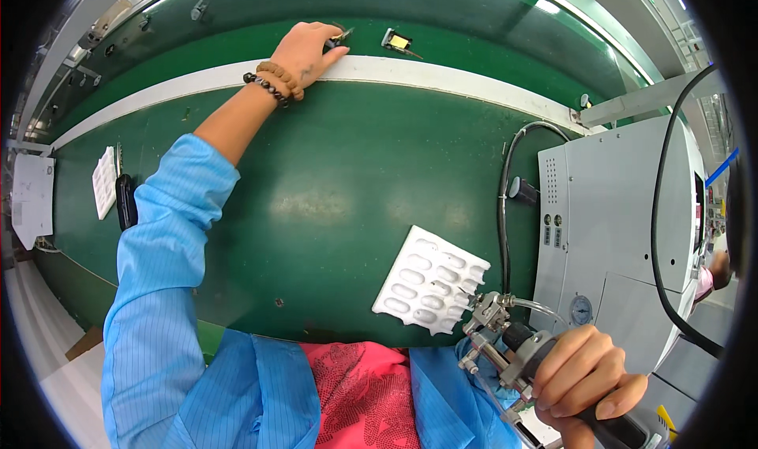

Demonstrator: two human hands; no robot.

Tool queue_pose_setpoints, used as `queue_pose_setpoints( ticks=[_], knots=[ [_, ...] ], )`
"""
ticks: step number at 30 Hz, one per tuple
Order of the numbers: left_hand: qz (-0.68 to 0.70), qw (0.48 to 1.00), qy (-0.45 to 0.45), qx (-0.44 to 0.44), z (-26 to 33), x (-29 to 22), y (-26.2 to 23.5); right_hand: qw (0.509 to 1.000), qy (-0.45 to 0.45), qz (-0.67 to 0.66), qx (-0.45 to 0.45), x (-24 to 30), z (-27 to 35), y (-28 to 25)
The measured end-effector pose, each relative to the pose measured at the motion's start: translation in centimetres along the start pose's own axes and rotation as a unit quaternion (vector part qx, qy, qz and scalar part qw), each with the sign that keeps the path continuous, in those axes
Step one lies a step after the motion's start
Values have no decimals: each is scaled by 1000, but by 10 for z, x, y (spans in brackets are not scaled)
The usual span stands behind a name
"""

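My left hand (309, 48) reaches across the far white ledge to the green strip beyond it. Its thumb and fingers close around a small dark part with thin wires (338, 40), mostly hidden by the fingers. A similar black part with a yellow face (399, 42) lies just to the right. At the lower right, my right hand (588, 374) wraps around the dark handle of a powered screwdriver (521, 354). Its metal head has fittings and a clear tube. The tip is over the edge of a white tray with oval hollows (430, 283).
A large grey machine (620, 212) stands at the right, with a black hose (503, 204) and a dark cup (523, 190) beside it. At the left lie another white tray (104, 182) and a black case (125, 202). The white ledge (442, 74) borders the green table.
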State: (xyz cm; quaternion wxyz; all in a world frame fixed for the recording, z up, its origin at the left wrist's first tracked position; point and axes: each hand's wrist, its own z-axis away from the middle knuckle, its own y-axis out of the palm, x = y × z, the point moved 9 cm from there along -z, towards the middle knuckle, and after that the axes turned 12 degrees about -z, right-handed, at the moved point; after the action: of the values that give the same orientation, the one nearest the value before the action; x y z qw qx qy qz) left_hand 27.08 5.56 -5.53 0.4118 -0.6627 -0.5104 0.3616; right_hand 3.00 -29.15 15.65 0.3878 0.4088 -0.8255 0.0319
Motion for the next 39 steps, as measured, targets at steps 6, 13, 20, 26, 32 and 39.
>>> queue_pose_setpoints(
  ticks=[6, 13, 20, 26, 32, 39],
  knots=[
    [20, 999, -24, 12, -8, -3, -3, 1000, -12, -11, 0, 5, 6, -5],
    [356, 925, 113, 76, 89, -188, -93, 998, -18, -9, -66, 10, 14, -18],
    [338, 920, 190, 55, 144, -255, -98, 999, 27, 20, 13, 11, 12, -7],
    [369, 914, 161, 49, 154, -251, -71, 998, -7, 47, -40, -12, 7, -15],
    [423, 895, 128, 54, 158, -243, -58, 996, -5, 68, -54, -39, 5, -24],
    [443, 889, 96, 64, 158, -239, -54, 996, 17, 65, -51, -52, 2, -22]
  ],
)
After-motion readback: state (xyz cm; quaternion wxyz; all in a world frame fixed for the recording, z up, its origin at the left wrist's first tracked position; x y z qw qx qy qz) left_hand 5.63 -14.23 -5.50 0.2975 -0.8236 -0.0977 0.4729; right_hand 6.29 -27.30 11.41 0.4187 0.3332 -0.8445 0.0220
